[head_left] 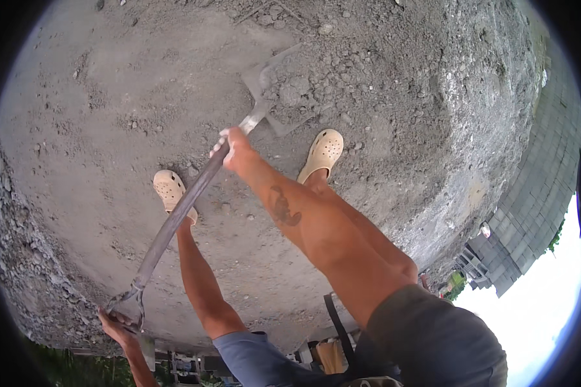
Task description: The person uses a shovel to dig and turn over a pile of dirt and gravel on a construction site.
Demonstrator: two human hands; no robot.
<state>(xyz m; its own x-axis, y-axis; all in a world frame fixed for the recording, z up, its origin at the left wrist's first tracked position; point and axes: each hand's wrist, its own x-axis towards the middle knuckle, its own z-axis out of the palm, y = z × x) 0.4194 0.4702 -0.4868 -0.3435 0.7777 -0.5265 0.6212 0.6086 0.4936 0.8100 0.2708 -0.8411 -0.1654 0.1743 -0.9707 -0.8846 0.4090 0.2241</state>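
Note:
A shovel slants across the view, its worn wooden shaft (174, 222) running from lower left up to a metal blade (257, 79). Loose grey soil (295, 91) lies on and around the blade, which rests at the edge of a spread of crumbly dirt. My right hand (237, 149) is wrapped round the low end of the shaft, just above the metal socket. At the forked handle end, my left hand (118, 327) is closed on the grip; its fingers are partly hidden.
My feet, in beige clogs (325, 149), stand either side of the shaft on packed grey ground (110, 193). Rubble (26, 258) lines the left side. To the right are a pale, rough strip (478, 122) and stacked grey blocks (536, 193).

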